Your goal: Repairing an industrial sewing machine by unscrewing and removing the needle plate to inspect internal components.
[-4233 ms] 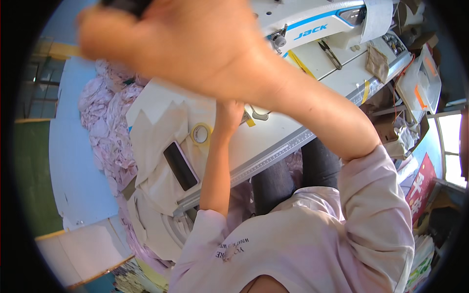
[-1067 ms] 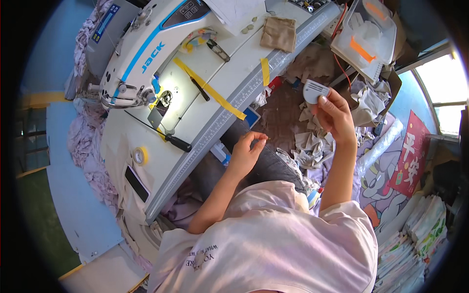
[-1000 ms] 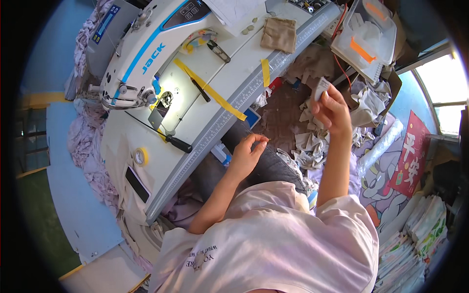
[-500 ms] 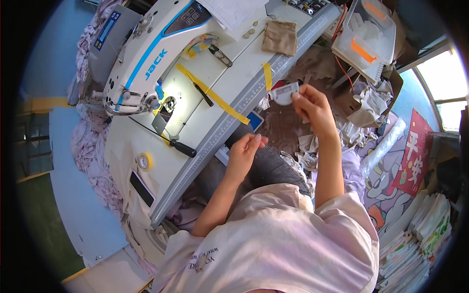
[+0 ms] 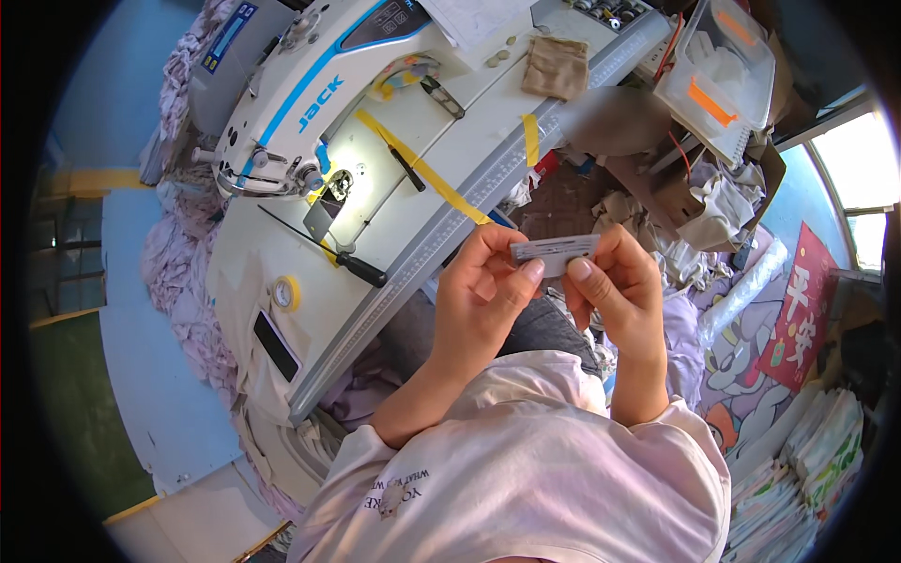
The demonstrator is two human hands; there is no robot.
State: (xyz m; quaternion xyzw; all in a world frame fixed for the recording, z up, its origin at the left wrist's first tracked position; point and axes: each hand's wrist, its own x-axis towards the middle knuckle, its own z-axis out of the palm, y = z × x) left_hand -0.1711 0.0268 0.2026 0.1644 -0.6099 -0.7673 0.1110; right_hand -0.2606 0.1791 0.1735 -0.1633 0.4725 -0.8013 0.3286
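Note:
Above my lap, just off the table's front edge, both hands hold a small flat whitish packet [image 5: 556, 248] with fine print. My left hand [image 5: 481, 296] pinches its left end between thumb and fingers. The thumb and fingers of my right hand [image 5: 621, 286] grip the right end. On the table to the left, a sewing machine [image 5: 314, 98] has its lamp lit over the needle area. A screwdriver [image 5: 362, 270] with a black handle lies in front of it, beside a dark slide plate [image 5: 321, 220].
A tape roll [image 5: 285, 293] and a phone [image 5: 276, 345] lie at the table's left. Thread snips [image 5: 442, 98], a thin black tool [image 5: 406, 169] and folded tan cloth [image 5: 556, 68] lie farther back. A clear plastic box [image 5: 718, 70] stands at the right, above cloth scraps.
My right hand has come down and toward me with the packet. My left hand has moved up and right and taken hold of the packet's other end.

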